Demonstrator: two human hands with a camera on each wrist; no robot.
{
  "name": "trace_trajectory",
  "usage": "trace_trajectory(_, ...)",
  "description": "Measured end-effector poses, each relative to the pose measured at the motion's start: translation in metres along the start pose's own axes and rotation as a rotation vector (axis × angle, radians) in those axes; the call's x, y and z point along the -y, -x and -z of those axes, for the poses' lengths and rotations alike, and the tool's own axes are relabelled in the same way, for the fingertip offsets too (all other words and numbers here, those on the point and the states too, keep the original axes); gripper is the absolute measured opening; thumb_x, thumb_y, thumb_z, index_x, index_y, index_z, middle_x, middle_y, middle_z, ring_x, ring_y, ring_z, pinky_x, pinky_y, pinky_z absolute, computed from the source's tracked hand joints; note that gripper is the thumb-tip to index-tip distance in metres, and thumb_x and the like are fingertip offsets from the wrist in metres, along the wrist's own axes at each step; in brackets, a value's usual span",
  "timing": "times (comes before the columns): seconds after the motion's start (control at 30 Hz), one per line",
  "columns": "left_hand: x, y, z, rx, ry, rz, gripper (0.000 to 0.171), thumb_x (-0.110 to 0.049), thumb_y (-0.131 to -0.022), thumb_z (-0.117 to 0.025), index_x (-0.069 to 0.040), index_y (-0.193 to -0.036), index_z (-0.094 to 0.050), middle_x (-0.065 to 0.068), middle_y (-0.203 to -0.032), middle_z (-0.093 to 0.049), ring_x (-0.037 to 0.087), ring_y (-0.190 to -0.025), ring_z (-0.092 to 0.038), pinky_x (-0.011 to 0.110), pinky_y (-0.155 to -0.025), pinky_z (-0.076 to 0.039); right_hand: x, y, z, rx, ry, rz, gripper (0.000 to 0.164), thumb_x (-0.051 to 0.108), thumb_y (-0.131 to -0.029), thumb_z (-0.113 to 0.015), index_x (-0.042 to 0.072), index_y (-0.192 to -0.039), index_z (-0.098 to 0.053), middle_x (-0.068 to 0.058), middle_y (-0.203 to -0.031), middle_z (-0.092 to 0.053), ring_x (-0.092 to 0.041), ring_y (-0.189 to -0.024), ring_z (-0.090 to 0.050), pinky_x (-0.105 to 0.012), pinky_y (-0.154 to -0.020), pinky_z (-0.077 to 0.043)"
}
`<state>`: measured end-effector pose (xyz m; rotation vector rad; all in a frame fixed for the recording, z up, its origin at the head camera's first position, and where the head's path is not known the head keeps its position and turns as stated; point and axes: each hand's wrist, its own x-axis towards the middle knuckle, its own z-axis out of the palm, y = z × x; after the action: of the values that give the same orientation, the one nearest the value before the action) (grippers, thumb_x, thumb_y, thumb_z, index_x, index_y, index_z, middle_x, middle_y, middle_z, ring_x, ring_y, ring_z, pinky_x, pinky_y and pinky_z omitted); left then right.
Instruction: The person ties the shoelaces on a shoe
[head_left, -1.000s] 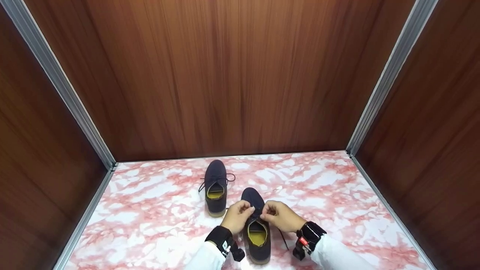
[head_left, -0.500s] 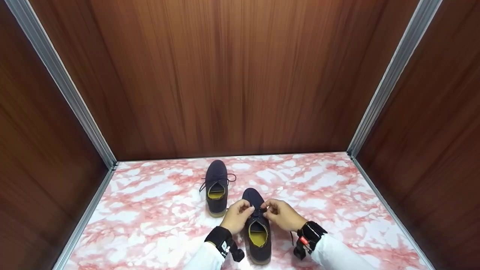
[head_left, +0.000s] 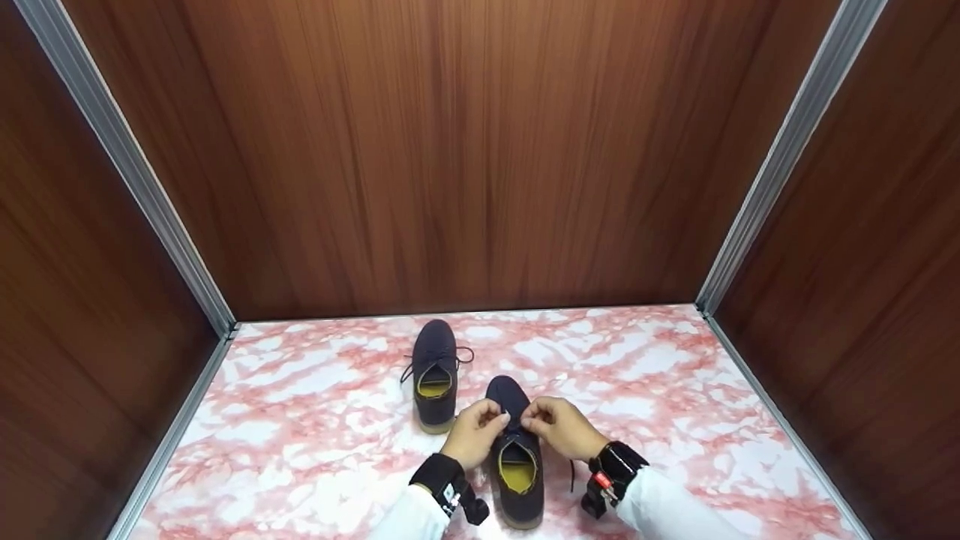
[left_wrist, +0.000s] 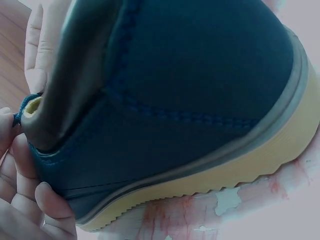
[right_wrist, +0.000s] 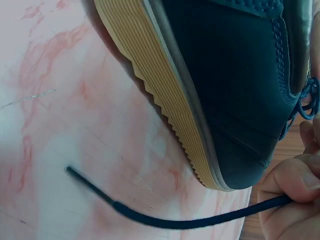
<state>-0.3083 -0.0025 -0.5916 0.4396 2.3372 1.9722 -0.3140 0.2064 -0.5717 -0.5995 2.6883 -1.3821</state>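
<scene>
Your hands are on the laces of the nearer of two dark navy shoes.

The near shoe stands upright on its tan ribbed sole, toe pointing away from you, yellow insole showing. Your left hand and right hand pinch its lace over the tongue; one loose end trails on the marble beside the sole. The second shoe stands just beyond and to the left, apart, laces splayed.

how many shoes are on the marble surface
2. The near shoe sits between both hands, which pinch its lace. The far shoe stands untouched, further back and to the left, lace loose. None seem hidden.
</scene>
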Motion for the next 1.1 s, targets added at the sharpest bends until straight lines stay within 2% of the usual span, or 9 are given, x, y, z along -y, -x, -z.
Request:
trace_trajectory(0.2, -0.002, 0.001, 0.001, 0.009, -0.013, -0.031, 0.015, -0.011, -0.1, -0.067, 0.003, -0.099, -0.064, 0.009, -0.091, -0.067, 0.003, -0.077, -0.056, 0.018, -0.074, -0.049, -0.002, -0.001, -0.003, -0.003, -0.002, 0.005, 0.01, 0.014, -0.096, -0.074, 0.005, -0.101, -0.075, -0.005, -0.085, -0.07, 0.001, -0.073, -0.055, -0.016, -0.066, -0.047)
trace_trajectory(0.4, 0.001, 0.002, 0.003, 0.015, -0.004, -0.061, 0.014, -0.009, -0.1, -0.067, 0.004, -0.098, -0.064, 0.011, -0.092, -0.067, 0.001, -0.076, -0.056, 0.017, -0.073, -0.05, -0.001, -0.003, -0.007, 0.004, -0.014, 0.018, 0.008, 0.014, -0.097, -0.074, 0.006, -0.096, -0.076, -0.006, -0.09, -0.075, 0.002, -0.077, -0.058, -0.015, -0.071, -0.049)
trace_trajectory(0.67, 0.0, 0.003, 0.006, 0.016, -0.039, -0.068, 0.014, -0.008, -0.094, -0.072, 0.004, -0.094, -0.065, 0.014, -0.091, -0.07, 0.001, -0.074, -0.056, 0.016, -0.071, -0.048, 0.0, -0.003, -0.013, -0.045, 0.044, 0.023, 0.011, 0.015, -0.096, -0.073, 0.013, -0.086, -0.068, 0.009, -0.075, -0.058, 0.003, -0.068, -0.05, -0.016, -0.064, -0.042)
trace_trajectory(0.9, 0.001, 0.005, 0.005, -0.012, -0.064, -0.096, 0.011, -0.006, -0.087, -0.079, -0.001, -0.091, -0.071, 0.015, -0.086, -0.073, 0.0, -0.073, -0.059, 0.016, -0.07, -0.051, 0.001, -0.002, -0.018, -0.089, 0.052, 0.018, 0.014, 0.01, -0.093, -0.072, 0.013, -0.083, -0.062, 0.01, -0.074, -0.051, 0.001, -0.067, -0.047, -0.017, -0.062, -0.04)
trace_trajectory(1.1, 0.003, 0.005, 0.002, -0.044, -0.098, -0.115, 0.012, -0.005, -0.083, -0.082, -0.005, -0.086, -0.071, 0.012, -0.083, -0.072, -0.001, -0.069, -0.058, 0.016, -0.067, -0.05, 0.0, -0.003, -0.025, -0.154, 0.083, 0.051, 0.018, 0.006, -0.091, -0.07, 0.013, -0.079, -0.058, 0.01, -0.071, -0.046, 0.001, -0.065, -0.045, -0.017, -0.06, -0.037)
